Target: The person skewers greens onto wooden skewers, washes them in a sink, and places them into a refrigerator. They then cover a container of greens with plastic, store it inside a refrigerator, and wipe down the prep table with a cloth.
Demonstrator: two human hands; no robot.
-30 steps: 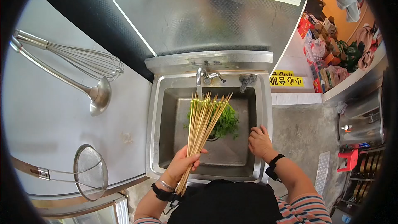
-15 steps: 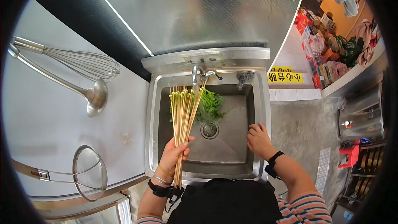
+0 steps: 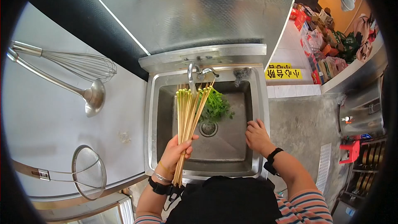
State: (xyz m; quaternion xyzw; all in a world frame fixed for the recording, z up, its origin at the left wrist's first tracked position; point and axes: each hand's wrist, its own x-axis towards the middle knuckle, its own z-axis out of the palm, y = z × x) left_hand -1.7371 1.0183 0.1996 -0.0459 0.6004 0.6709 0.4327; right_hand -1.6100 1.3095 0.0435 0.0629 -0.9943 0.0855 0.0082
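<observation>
A fan-shaped bundle of bamboo skewers (image 3: 188, 116) with pale green knotted ends is wrapped in my left hand (image 3: 176, 151), over the left side of the sink (image 3: 261, 99). The knotted ends lean up toward the faucet (image 3: 191, 74), just under its spout. Behind and beside them, leafy greens (image 3: 217, 108) lie in the basin above the drain (image 3: 208, 129), partly hidden by the skewers. My right hand (image 3: 259, 137) rests on the sink's right rim, its loosely bent fingers hanging over the inner edge and holding nothing.
On the white counter to the left lie a whisk (image 3: 78, 64), a ladle (image 3: 94, 95) and a mesh strainer (image 3: 89, 174). A steel panel (image 3: 199, 12) rises behind the sink. At right are a yellow warning sign (image 3: 284, 74), a red stool (image 3: 350, 151) and a large steel pot (image 3: 360, 108).
The skewers' knotted ends have swung slightly right in my left hand, and the greens sit slightly farther right. My right hand stays on the rim. The whole view has shifted a little.
</observation>
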